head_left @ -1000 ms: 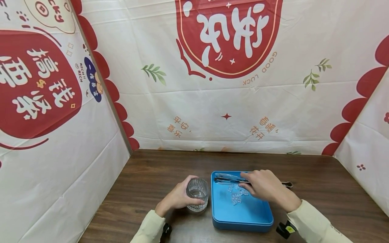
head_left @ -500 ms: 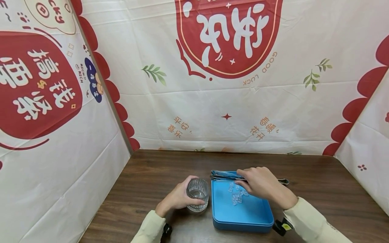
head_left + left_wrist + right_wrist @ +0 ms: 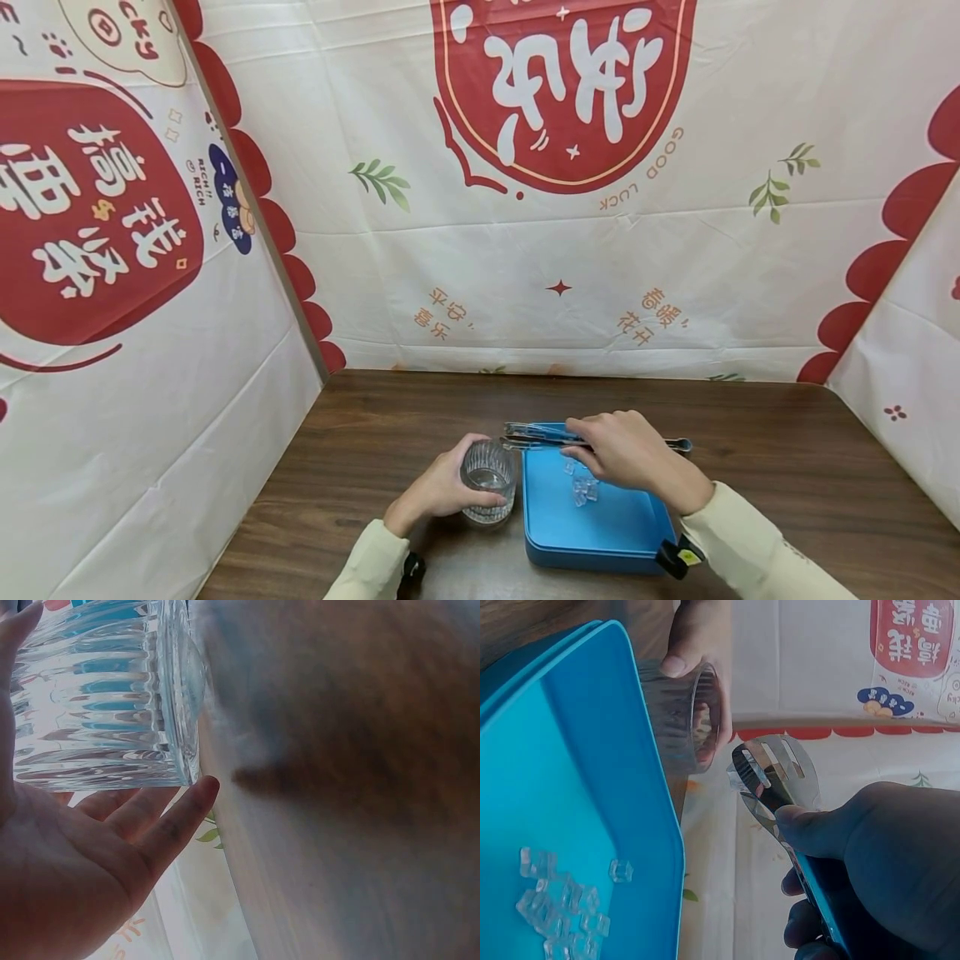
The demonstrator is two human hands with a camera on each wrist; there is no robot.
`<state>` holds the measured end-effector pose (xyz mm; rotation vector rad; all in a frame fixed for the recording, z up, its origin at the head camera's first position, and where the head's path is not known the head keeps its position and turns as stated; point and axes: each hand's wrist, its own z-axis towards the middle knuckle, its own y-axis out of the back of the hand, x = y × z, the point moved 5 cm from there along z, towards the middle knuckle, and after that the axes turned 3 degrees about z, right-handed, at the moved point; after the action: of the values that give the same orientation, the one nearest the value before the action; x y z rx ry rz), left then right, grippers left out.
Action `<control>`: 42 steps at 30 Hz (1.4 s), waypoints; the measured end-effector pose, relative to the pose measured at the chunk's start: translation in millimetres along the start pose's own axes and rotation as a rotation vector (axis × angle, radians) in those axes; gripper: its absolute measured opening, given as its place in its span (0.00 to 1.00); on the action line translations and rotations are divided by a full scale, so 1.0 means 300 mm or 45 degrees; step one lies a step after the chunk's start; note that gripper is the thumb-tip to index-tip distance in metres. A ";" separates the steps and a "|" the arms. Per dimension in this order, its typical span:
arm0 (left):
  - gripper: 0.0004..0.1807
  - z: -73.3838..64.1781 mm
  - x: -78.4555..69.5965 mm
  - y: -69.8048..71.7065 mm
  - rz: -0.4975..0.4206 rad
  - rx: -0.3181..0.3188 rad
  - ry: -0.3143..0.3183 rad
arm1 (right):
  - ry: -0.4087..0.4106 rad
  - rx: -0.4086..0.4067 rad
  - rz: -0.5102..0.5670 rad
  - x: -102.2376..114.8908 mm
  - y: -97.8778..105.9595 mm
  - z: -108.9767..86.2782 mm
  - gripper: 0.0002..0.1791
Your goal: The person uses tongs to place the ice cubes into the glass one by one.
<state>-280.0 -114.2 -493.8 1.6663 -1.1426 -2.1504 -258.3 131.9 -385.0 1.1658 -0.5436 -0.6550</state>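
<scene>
A clear ribbed glass [image 3: 489, 493] stands upright on the table, and my left hand [image 3: 442, 485] holds it with thumb and fingers on either side. The left wrist view has the ribbed wall of the glass [image 3: 97, 712] close up. My right hand [image 3: 626, 450] grips metal tongs [image 3: 536, 435] with slotted heads. Between the tong heads in the right wrist view sits a clear cube [image 3: 736, 778] that looks like ice. The tong tips are over the far side of the glass's rim, above the box's left edge. More clear cubes [image 3: 585, 490] lie in the blue box.
The blue box [image 3: 600, 533] stands just right of the glass on the brown wooden table [image 3: 360, 467]. Printed white cloth walls [image 3: 480, 267] rise behind the table and at its sides.
My right hand has carried the tongs leftward, from over the box to the far rim of the glass. The left hand and the glass have stayed in place.
</scene>
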 end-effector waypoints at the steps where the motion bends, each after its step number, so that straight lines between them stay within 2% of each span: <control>1: 0.46 -0.001 0.000 0.000 -0.004 0.001 0.001 | 0.003 -0.001 -0.002 0.004 -0.001 0.004 0.10; 13: 0.50 -0.005 -0.001 0.004 0.039 0.013 0.049 | 0.062 0.000 -0.001 0.061 -0.012 0.051 0.11; 33: 0.52 -0.005 -0.001 0.004 0.044 0.021 0.083 | 0.108 -0.009 0.024 0.089 -0.033 0.067 0.16; 42: 0.49 -0.004 -0.002 0.004 0.045 0.007 0.039 | 0.102 0.010 0.046 0.093 -0.042 0.063 0.16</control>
<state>-279.1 -115.2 -492.5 1.6626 -1.1620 -2.0952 -254.3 96.5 -389.6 1.1820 -0.4990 -0.5731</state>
